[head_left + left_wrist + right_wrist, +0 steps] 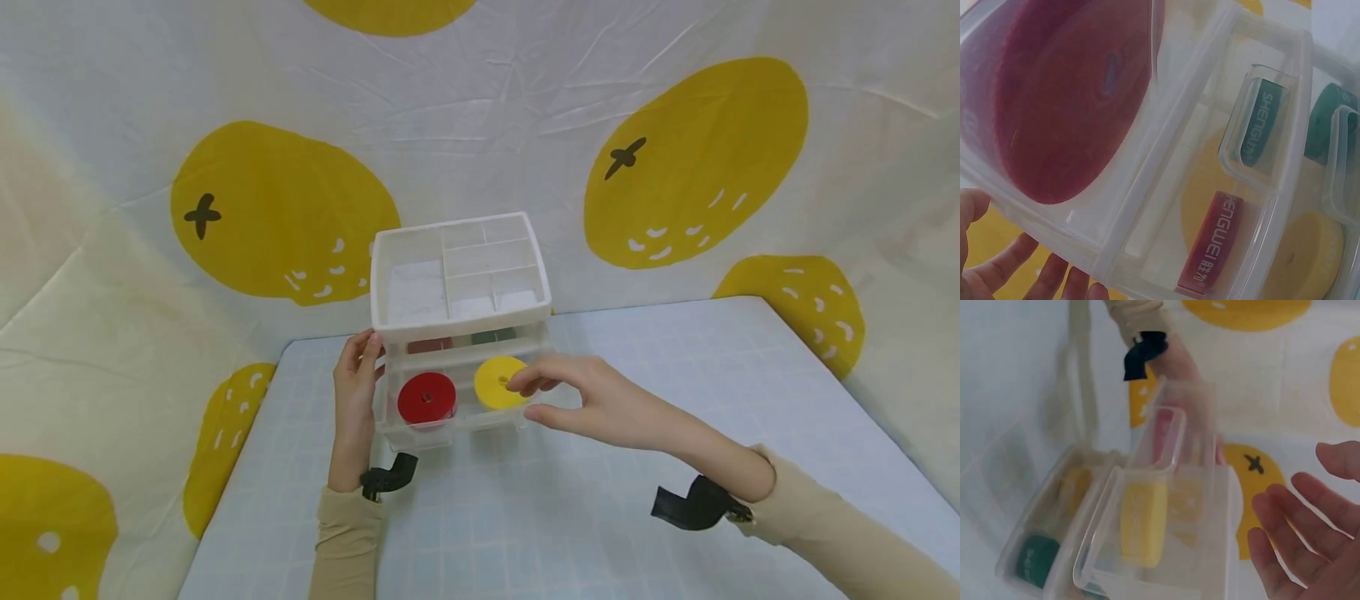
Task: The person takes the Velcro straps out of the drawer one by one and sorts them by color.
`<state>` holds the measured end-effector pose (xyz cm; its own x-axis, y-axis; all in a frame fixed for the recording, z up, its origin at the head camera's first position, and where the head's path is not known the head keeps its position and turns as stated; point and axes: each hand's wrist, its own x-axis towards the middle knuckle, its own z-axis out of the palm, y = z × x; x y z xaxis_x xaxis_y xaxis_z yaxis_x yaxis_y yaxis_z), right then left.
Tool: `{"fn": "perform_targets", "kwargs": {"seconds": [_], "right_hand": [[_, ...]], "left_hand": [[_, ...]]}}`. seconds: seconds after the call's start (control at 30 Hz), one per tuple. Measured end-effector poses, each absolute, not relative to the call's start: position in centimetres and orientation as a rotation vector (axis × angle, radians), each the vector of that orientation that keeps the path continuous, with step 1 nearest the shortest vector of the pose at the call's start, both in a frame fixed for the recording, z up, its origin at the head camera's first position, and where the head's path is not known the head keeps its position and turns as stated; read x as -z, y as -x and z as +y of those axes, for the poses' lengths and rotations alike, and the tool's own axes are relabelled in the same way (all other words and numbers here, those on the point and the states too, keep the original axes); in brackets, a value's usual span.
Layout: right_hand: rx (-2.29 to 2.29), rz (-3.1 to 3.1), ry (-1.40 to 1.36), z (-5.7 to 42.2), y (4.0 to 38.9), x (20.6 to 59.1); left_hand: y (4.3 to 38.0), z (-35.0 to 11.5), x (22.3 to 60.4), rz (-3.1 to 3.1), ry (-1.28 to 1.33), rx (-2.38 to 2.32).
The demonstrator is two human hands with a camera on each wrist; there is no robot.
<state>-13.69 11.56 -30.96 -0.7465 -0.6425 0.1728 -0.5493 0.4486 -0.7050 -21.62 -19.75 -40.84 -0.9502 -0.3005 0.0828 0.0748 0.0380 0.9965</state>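
A translucent white drawer organizer stands near the back of the table, with one drawer pulled out toward me. In it lie a red tape roll at left and a yellow tape roll at right. My left hand rests along the organizer's left side, fingers extended against the wall in the left wrist view. Over the right part of the drawer, my right hand has its fingertips overlapping the yellow roll's edge in the head view, thumb spread apart. The right wrist view shows that hand's fingers loosely bent, holding nothing.
The organizer carries a divided top tray. Other drawers hold more rolls, among them a green one and a small red one with printed labels. A patterned cloth hangs right behind the table.
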Motion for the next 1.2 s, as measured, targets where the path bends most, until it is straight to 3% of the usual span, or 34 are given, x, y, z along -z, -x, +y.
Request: {"fn": "perform_targets", "kwargs": {"seconds": [0.63, 1.2], "right_hand": [[0.705, 2.623, 1.285, 9.9, 19.6, 31.2], [0.246, 2.585, 1.365, 8.2, 21.3, 31.6]], "left_hand": [[21.7, -19.6, 40.9, -2.081, -0.239, 1.932], [21.6, -19.5, 41.0, -2.089, -0.239, 1.923]]}}
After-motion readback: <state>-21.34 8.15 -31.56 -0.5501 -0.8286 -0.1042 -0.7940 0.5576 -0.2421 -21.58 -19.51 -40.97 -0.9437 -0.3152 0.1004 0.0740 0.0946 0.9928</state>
